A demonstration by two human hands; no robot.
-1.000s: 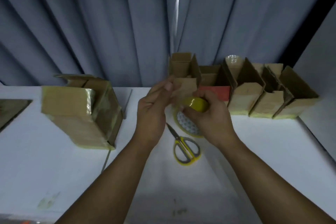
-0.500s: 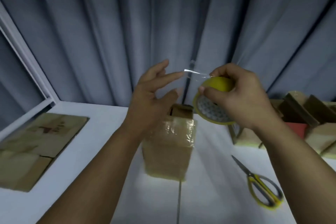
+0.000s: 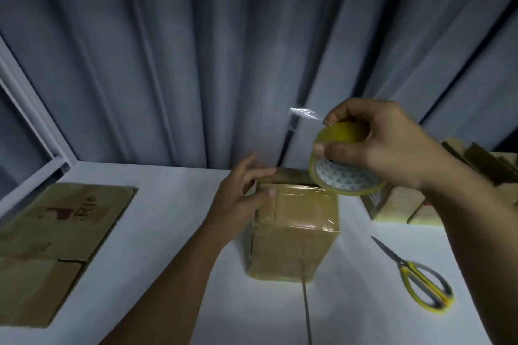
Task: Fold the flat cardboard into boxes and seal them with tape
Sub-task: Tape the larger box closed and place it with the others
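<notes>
A taped cardboard box (image 3: 294,230) stands in the middle of the white table (image 3: 173,204). My left hand (image 3: 241,199) rests on the box's upper left edge, thumb on its top and fingers along the far side. My right hand (image 3: 375,145) grips a yellow tape roll (image 3: 342,162) in the air above the box's right corner. A short clear tape end (image 3: 302,113) sticks out leftward from the roll. Flat cardboard (image 3: 53,241) lies at the left of the table.
Yellow-handled scissors (image 3: 420,280) lie on the table to the right of the box. Several folded boxes (image 3: 403,204) stand at the right rear, partly hidden by my right arm. Grey curtains (image 3: 224,50) hang behind the table. A window frame (image 3: 30,126) is at the left.
My left hand let go of the tape end and dropped onto the box's top left edge. The right hand kept the roll raised. The view came closer to the box.
</notes>
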